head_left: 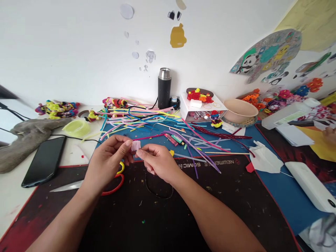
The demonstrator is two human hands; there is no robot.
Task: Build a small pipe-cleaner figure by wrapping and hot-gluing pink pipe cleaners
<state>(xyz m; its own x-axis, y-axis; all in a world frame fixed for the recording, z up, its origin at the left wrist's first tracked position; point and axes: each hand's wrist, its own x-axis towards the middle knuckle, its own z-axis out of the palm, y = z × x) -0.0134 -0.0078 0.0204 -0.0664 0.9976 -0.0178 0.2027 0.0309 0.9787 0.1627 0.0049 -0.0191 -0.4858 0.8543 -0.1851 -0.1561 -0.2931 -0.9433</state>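
My left hand (111,157) pinches a small pale pink fuzzy piece of pipe cleaner (135,145) between thumb and fingers. At its right end, the thumb and forefinger of my right hand (157,159) are closed on the same piece. Both hands are held over the black desk mat (147,227). Scissors (67,186) with red and yellow handles lie partly hidden beneath my left hand and wrist. Below my right hand, a thin dark cord (159,197) curves on the mat. Beyond the hands spreads a heap of coloured pipe cleaners (141,117).
A phone (44,161) and grey driftwood-like piece (28,134) lie left. At the back stand a black thermos (164,89), a white box (204,105) and a beige bowl (240,110). A white power bank (311,185) lies right. Another person's hand (329,135) shows at the right edge.
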